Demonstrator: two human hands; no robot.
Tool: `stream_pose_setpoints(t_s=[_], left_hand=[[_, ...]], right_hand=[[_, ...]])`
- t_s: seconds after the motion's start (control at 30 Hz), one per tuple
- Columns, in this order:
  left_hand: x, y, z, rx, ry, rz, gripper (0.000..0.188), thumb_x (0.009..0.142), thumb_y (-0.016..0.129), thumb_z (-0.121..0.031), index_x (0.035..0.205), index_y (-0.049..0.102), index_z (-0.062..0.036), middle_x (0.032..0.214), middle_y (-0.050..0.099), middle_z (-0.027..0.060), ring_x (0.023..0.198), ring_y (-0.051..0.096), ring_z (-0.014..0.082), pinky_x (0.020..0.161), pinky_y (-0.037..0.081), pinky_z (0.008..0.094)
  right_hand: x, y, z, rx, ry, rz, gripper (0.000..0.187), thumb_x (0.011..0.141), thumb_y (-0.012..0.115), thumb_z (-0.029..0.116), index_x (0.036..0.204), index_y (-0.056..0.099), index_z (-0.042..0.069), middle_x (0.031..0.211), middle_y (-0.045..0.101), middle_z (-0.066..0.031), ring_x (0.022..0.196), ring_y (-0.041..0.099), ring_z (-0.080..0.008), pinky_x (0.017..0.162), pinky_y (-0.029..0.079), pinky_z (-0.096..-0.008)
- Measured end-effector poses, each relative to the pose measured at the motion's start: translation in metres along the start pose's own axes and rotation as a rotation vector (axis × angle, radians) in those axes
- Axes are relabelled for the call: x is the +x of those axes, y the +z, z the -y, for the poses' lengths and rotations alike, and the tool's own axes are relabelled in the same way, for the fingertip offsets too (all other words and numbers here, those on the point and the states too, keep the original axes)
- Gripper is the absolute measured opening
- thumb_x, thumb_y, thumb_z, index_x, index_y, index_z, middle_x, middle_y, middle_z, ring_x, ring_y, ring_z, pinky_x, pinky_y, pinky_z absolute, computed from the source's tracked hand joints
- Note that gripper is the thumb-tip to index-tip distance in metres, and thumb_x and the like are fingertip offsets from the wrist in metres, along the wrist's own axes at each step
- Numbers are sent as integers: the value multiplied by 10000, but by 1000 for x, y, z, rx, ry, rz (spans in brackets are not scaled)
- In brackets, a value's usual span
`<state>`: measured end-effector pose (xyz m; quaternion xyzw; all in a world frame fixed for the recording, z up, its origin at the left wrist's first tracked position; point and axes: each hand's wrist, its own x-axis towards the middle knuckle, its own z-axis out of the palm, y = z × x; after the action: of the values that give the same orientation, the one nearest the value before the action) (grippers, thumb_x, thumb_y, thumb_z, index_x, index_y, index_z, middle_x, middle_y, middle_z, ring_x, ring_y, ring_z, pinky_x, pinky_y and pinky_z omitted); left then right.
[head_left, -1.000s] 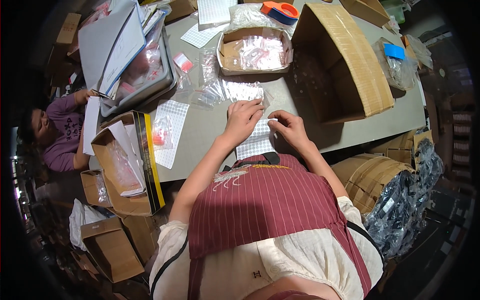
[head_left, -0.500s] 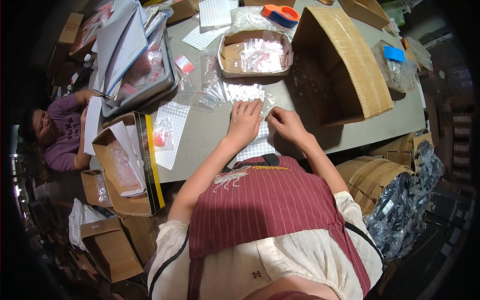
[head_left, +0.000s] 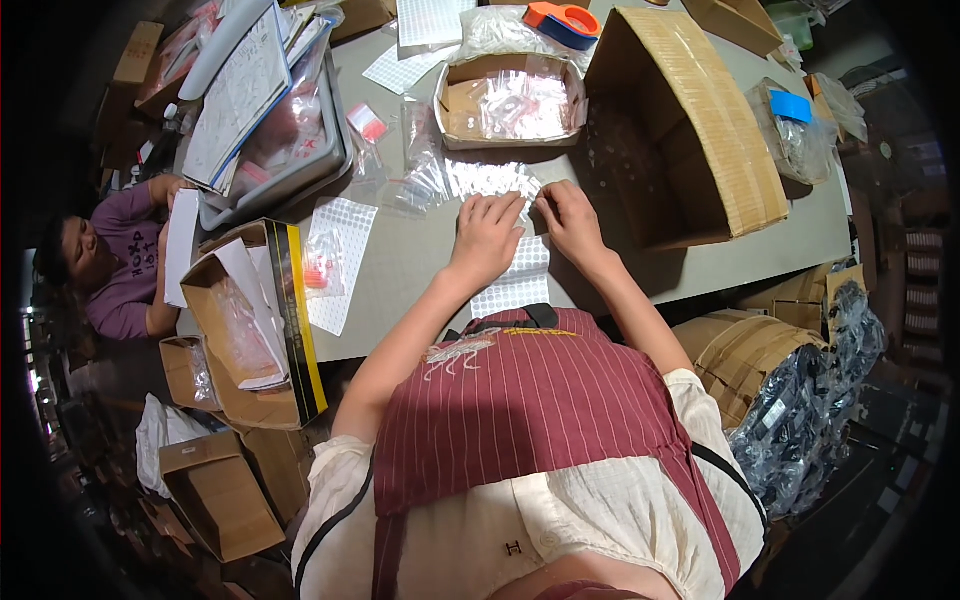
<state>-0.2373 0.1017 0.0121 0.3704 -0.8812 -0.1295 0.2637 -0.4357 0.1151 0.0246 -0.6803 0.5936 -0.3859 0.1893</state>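
Palm down on the table, my left hand (head_left: 487,236) has its fingers stretched out at the near edge of a bright pile of small clear plastic bags (head_left: 488,178). Beside it on the right, my right hand (head_left: 572,222) has its fingers curled together in a pinch. What those fingers hold, if anything, is too small to make out. A white sheet of round grey stickers (head_left: 518,278) lies below and between the hands, reaching to my apron. Beyond the pile stands a shallow open cardboard box (head_left: 460,128) with more small clear bags in it.
A large carton (head_left: 700,130) lies open-sided at the right. Orange and blue tape rings (head_left: 562,25) sit behind the shallow box. At left are a grey bin (head_left: 335,140) with papers and a yellow-edged box (head_left: 300,330). A person in purple (head_left: 125,250) is beyond them.
My right hand has moved forward, away from me, toward the bag pile, and more of the sticker sheet shows. The papers over the grey bin have tilted and spread differently.
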Motion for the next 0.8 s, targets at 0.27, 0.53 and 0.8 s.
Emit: stream_pose_setpoints(t_s=[0.27,0.53,0.8], left_hand=[[0,-5,4,-115,-61,-7,474,929,693,-192,1382,607,-82,1375,630,85,1273,545,261,1190,250,499],[2,-4,5,-160,-94,-29,481,897,722,-193,1350,602,-85,1340,638,88,1268,552,264,1183,252,494],[2,-4,3,-162,-94,-32,468,902,714,-185,1346,596,-95,1319,636,82,1256,552,262,1177,256,494]], right_hand=[[9,11,-12,-313,-396,-52,191,810,694,47,987,624,50,946,592,-129,900,596,-332,806,486,-422],[9,12,-13,-373,-474,2,240,789,708,118,1002,616,59,954,586,-113,926,589,-308,835,462,-417],[-1,5,-12,-299,-469,29,161,812,718,92,947,634,69,949,609,-87,931,593,-293,839,456,-405]])
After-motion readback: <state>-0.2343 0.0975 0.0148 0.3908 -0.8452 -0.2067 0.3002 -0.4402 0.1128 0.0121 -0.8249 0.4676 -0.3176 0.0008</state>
